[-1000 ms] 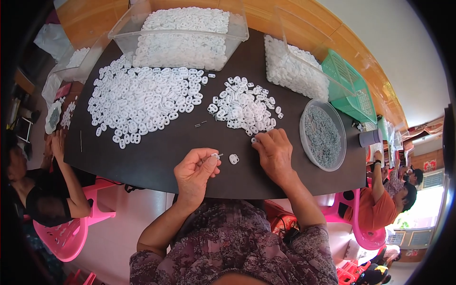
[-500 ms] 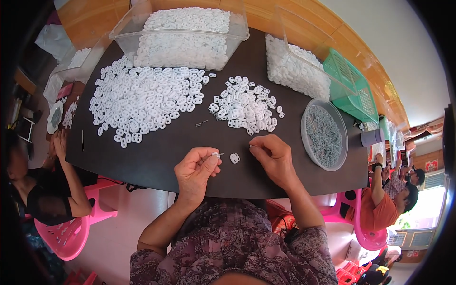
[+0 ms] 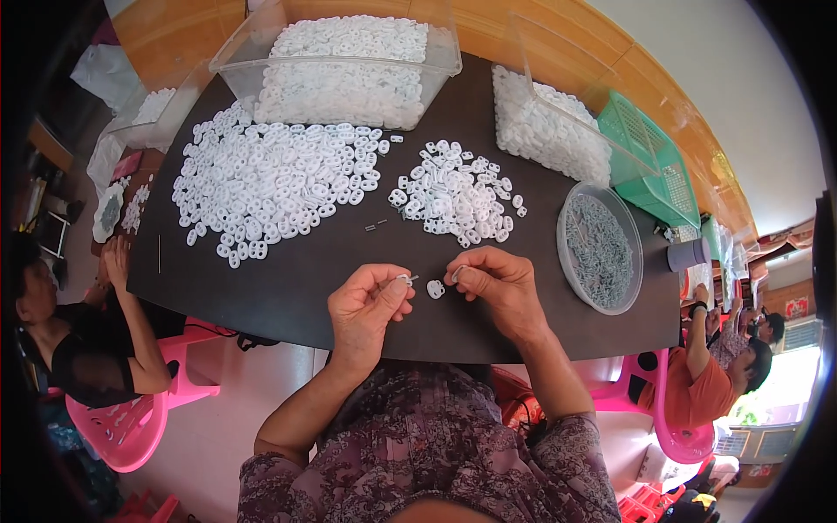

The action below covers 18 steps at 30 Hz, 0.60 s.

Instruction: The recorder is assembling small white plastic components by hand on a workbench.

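Observation:
My left hand (image 3: 368, 307) pinches a small white plastic two-hole piece (image 3: 404, 280) between thumb and fingertips, and a thin metal pin (image 3: 414, 277) sticks out of it to the right. Close by, my right hand (image 3: 499, 292) is closed in a pinch; something small and pale shows at its fingertips, too little to name. On the dark table between both hands lies another white two-hole piece (image 3: 436, 288), touched by neither. Beyond them are a small heap of white pieces (image 3: 458, 196) and a larger heap (image 3: 270, 179) to its left.
A round clear tub (image 3: 639, 261) of grey metal pins stands at right. Clear bins (image 3: 228, 68) of white pieces and a green basket (image 3: 667, 196) line the far side. Loose pins (image 3: 370, 227) lie mid-table. A person (image 3: 131, 336) sits at left; others sit at far right.
My right hand has moved slightly left and turned, bringing its pinched fingertips closer to my left hand. My left hand keeps its hold on the white piece.

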Each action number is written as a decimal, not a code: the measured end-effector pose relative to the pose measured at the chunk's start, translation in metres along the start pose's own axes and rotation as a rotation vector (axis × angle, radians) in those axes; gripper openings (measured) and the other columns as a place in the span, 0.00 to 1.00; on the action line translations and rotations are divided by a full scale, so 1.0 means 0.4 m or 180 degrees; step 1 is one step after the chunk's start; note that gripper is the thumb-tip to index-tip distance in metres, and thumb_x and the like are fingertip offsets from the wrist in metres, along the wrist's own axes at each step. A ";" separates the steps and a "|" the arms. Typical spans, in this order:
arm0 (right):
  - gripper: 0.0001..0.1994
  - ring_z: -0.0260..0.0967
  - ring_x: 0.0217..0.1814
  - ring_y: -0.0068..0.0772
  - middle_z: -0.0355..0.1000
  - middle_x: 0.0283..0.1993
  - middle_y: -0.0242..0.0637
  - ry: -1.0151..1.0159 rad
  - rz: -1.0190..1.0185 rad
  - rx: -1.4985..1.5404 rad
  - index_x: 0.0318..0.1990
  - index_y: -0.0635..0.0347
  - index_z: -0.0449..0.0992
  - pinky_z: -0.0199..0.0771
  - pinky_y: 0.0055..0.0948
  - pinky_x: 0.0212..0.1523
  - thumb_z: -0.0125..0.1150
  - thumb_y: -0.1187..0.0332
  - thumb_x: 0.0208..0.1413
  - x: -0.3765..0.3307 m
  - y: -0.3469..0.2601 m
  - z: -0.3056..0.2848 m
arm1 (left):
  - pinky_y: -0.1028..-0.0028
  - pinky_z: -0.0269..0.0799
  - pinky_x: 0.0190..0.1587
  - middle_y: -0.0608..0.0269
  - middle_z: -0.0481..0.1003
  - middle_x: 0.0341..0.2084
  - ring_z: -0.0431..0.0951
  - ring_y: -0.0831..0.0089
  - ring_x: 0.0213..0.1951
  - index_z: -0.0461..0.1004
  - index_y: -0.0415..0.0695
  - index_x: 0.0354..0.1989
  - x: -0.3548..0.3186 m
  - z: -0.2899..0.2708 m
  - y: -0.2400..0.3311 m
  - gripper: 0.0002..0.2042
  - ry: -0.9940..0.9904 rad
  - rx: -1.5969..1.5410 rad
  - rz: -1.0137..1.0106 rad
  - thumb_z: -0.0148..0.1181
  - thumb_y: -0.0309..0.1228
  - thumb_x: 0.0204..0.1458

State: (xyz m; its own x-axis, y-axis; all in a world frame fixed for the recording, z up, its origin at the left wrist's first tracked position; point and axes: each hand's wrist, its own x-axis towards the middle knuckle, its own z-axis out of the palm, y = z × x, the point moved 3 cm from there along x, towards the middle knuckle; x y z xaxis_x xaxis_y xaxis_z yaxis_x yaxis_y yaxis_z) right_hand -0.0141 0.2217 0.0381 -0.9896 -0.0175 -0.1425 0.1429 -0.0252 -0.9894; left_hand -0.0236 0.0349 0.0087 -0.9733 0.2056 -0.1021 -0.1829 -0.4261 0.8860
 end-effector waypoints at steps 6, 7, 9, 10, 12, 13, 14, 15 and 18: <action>0.07 0.66 0.31 0.14 0.74 0.32 0.29 0.0027 -0.0065 -0.0083 0.39 0.65 0.78 0.64 0.15 0.30 0.60 0.74 0.53 -0.001 -0.002 0.035 | 0.85 0.67 0.27 0.64 0.75 0.27 0.73 0.83 0.25 0.73 0.37 0.39 -0.004 0.013 0.009 0.08 -0.0087 -0.0027 -0.0041 0.57 0.28 0.55; 0.07 0.66 0.31 0.14 0.74 0.32 0.29 0.0079 -0.0086 -0.0066 0.40 0.64 0.78 0.64 0.15 0.30 0.59 0.75 0.53 -0.002 -0.003 0.037 | 0.85 0.67 0.27 0.63 0.76 0.27 0.73 0.83 0.25 0.73 0.37 0.39 -0.005 0.016 0.012 0.07 -0.0086 -0.0032 -0.0043 0.57 0.28 0.55; 0.08 0.66 0.31 0.14 0.74 0.32 0.28 0.0059 -0.0165 -0.0012 0.40 0.64 0.78 0.64 0.15 0.30 0.59 0.75 0.53 -0.001 0.001 0.039 | 0.85 0.67 0.27 0.63 0.76 0.27 0.73 0.83 0.25 0.73 0.37 0.39 -0.007 0.019 0.014 0.08 -0.0139 -0.0059 -0.0089 0.57 0.28 0.55; 0.08 0.66 0.31 0.14 0.74 0.32 0.28 0.0035 -0.0242 0.0043 0.41 0.64 0.78 0.64 0.15 0.30 0.59 0.76 0.53 0.000 0.004 0.040 | 0.85 0.67 0.27 0.63 0.75 0.27 0.73 0.83 0.25 0.73 0.37 0.40 -0.007 0.020 0.012 0.08 -0.0188 -0.0087 -0.0135 0.57 0.27 0.55; 0.09 0.65 0.31 0.14 0.74 0.32 0.29 0.0064 -0.0225 0.0076 0.41 0.64 0.77 0.63 0.15 0.29 0.59 0.76 0.53 0.003 0.008 0.040 | 0.83 0.68 0.25 0.61 0.76 0.26 0.73 0.81 0.24 0.73 0.36 0.40 -0.008 0.023 0.012 0.08 -0.0152 -0.0095 -0.0079 0.57 0.26 0.55; 0.09 0.65 0.30 0.13 0.74 0.32 0.29 0.0100 -0.0210 0.0098 0.41 0.64 0.77 0.63 0.15 0.29 0.59 0.76 0.53 0.004 0.008 0.040 | 0.82 0.69 0.24 0.58 0.76 0.26 0.74 0.79 0.23 0.73 0.35 0.41 -0.009 0.025 0.013 0.08 -0.0125 -0.0112 -0.0023 0.56 0.25 0.55; 0.09 0.65 0.30 0.13 0.74 0.32 0.29 0.0098 -0.0210 0.0100 0.41 0.64 0.77 0.63 0.15 0.29 0.59 0.76 0.53 0.005 0.008 0.043 | 0.82 0.69 0.24 0.58 0.76 0.26 0.74 0.79 0.23 0.73 0.35 0.41 -0.010 0.026 0.012 0.08 -0.0124 -0.0110 -0.0022 0.56 0.25 0.55; 0.08 0.65 0.30 0.14 0.74 0.31 0.29 0.0114 -0.0243 0.0150 0.41 0.65 0.77 0.63 0.14 0.29 0.60 0.76 0.53 0.006 0.006 0.048 | 0.82 0.69 0.24 0.58 0.76 0.26 0.74 0.79 0.23 0.73 0.35 0.41 -0.012 0.026 0.011 0.08 -0.0092 -0.0074 0.0011 0.56 0.25 0.54; 0.07 0.64 0.29 0.14 0.74 0.31 0.29 0.0129 -0.0214 0.0262 0.39 0.65 0.77 0.63 0.14 0.29 0.60 0.75 0.53 0.008 0.001 0.057 | 0.83 0.69 0.25 0.59 0.76 0.26 0.74 0.80 0.24 0.72 0.35 0.43 -0.019 0.029 0.011 0.09 -0.0028 0.0038 0.0079 0.56 0.24 0.54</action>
State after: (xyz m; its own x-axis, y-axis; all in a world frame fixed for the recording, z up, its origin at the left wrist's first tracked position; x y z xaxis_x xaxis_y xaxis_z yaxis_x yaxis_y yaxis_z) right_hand -0.0168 0.1989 0.0377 -0.9965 0.0274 -0.0784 0.0751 -0.1071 -0.9914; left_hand -0.0155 0.0418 0.0185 -0.9762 0.2029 -0.0761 -0.1571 -0.4208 0.8935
